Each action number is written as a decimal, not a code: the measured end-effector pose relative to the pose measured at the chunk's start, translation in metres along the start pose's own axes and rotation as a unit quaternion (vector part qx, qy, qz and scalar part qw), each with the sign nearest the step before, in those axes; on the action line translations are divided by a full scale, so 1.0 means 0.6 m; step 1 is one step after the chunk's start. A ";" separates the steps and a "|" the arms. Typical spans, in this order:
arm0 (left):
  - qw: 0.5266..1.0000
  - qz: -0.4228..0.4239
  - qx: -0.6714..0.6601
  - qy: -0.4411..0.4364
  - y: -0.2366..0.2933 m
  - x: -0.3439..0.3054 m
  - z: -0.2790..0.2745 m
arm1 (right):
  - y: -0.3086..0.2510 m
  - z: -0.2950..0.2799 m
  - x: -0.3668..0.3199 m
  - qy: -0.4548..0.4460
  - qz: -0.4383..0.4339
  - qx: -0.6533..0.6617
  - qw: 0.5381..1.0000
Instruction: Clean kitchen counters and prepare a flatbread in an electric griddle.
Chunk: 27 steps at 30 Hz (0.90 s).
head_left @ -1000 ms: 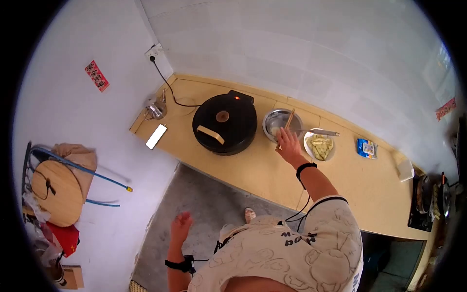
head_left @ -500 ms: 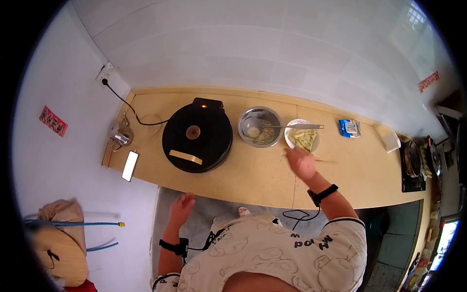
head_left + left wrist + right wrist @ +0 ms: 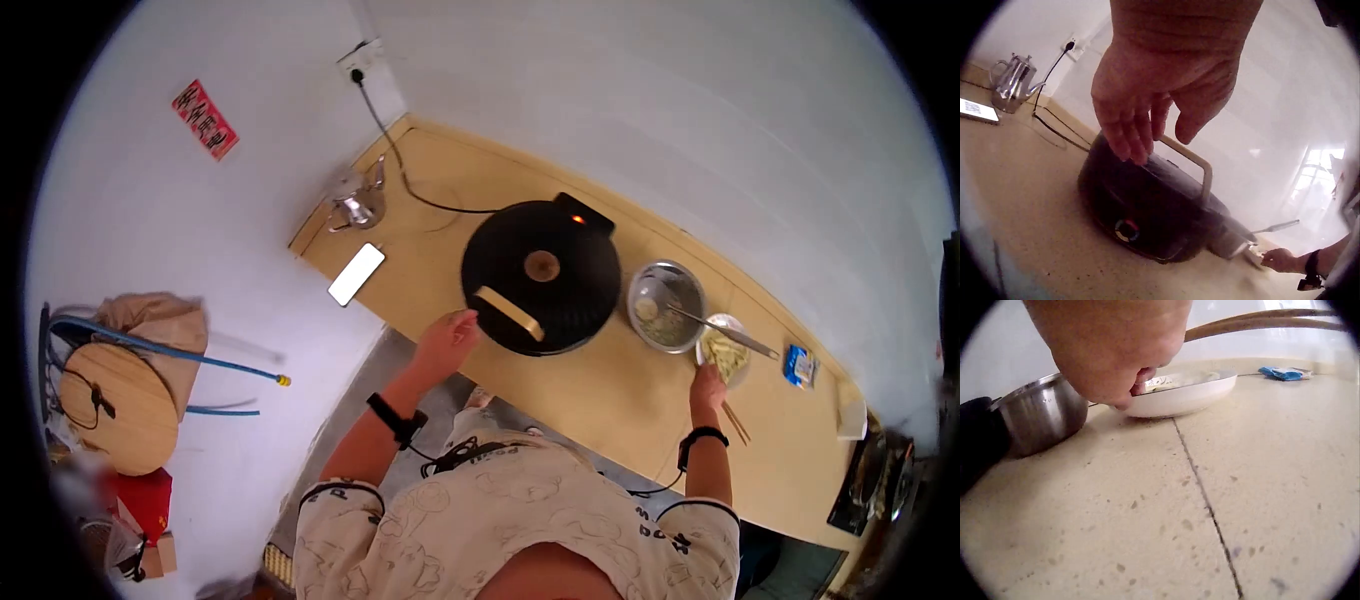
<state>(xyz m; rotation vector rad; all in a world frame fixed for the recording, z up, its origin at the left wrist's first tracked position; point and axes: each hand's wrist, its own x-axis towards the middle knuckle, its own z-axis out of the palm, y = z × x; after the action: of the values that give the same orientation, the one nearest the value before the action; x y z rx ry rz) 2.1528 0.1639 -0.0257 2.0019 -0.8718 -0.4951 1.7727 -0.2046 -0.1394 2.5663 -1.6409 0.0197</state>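
My left hand (image 3: pixel 447 347), fingers relaxed and holding nothing, is beside the pale handle (image 3: pixel 510 313) of a closed round black electric griddle (image 3: pixel 575 275). In the left wrist view its fingers overlap the griddle's lid near the handle. On the right, my right hand (image 3: pixel 708 390) keeps a pair of wooden chopsticks (image 3: pixel 737 424) in its grip, their ends sticking out behind it. Its thumb and fingers pinch the near rim of a white plate (image 3: pixel 1191 400) with folded pancake pieces (image 3: pixel 722 352). A steel bowl (image 3: pixel 668 265) of batter stands between griddle and plate, a ladle (image 3: pixel 740 337) resting in it.
At the counter's left end stand a steel kettle (image 3: pixel 357 203) and a phone (image 3: pixel 357 274) with a lit screen. The griddle's cord (image 3: pixel 420 200) runs to a wall socket. Right of the plate lies a blue packet (image 3: pixel 800 367). A white cup (image 3: pixel 852 420) stands farther along.
My right hand has gone from over the bowl to the plate's rim with the chopsticks. My left hand has come up from below the counter edge to the griddle's handle.
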 end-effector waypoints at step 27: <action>0.903 0.377 0.128 -0.163 -0.021 0.201 -0.043 | -0.341 -0.135 -0.286 -0.073 -0.150 0.111 0.980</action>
<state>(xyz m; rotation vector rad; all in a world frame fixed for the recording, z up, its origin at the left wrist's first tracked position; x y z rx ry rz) 2.2552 0.0940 -0.0243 1.6308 -1.8934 -0.2681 1.8889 0.0430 -0.0842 3.0288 -1.3411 -0.0082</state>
